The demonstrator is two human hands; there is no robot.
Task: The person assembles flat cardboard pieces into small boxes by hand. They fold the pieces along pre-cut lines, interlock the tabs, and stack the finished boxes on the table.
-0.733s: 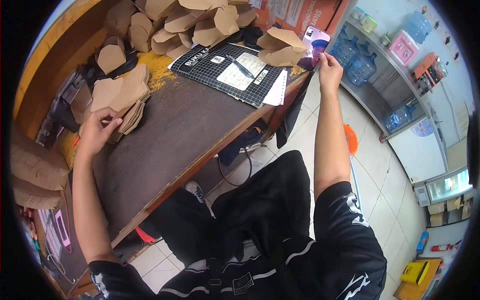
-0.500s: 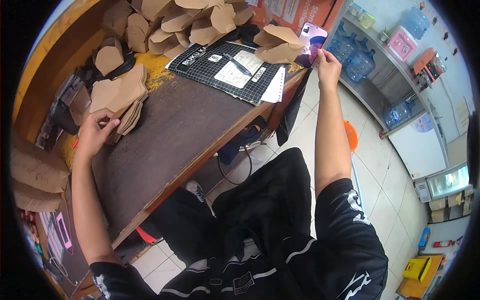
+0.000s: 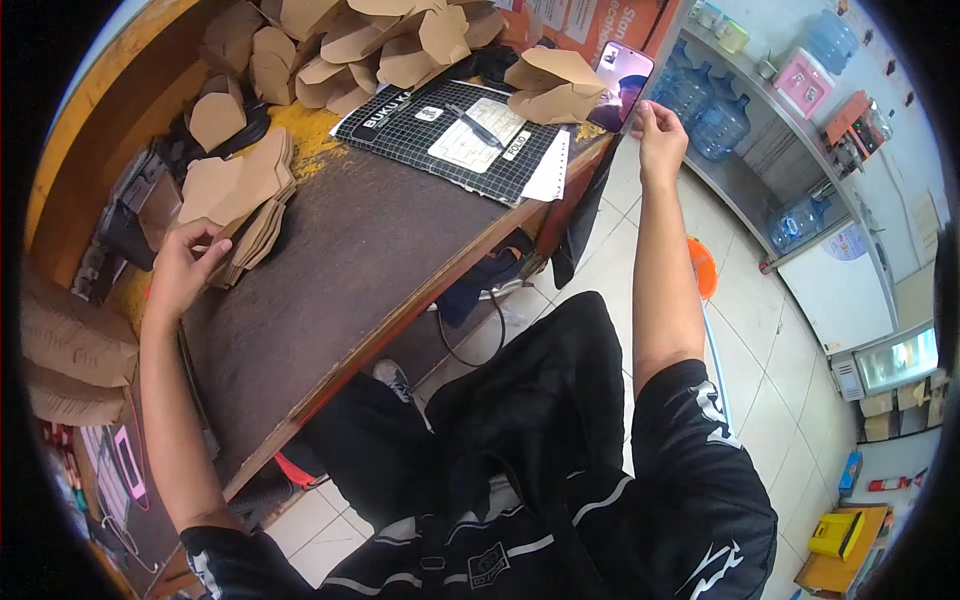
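Left hand (image 3: 184, 268), pinching flat cartons (image 3: 238, 190), best lightly to spare creases; right hand (image 3: 662, 145), at edge of phone (image 3: 622, 82), grip unclear.

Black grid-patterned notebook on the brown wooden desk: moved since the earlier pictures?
No. Against the front edge of the brown wooden desk, the black grid-patterned notebook shows no visible shift; both slide slightly together within the view.

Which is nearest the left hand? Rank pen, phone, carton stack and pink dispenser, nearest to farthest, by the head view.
1. Carton stack: touching the left hand.
2. Pen: rightward, on the notebook.
3. Phone: beside the right hand.
4. Pink dispenser: upper right.
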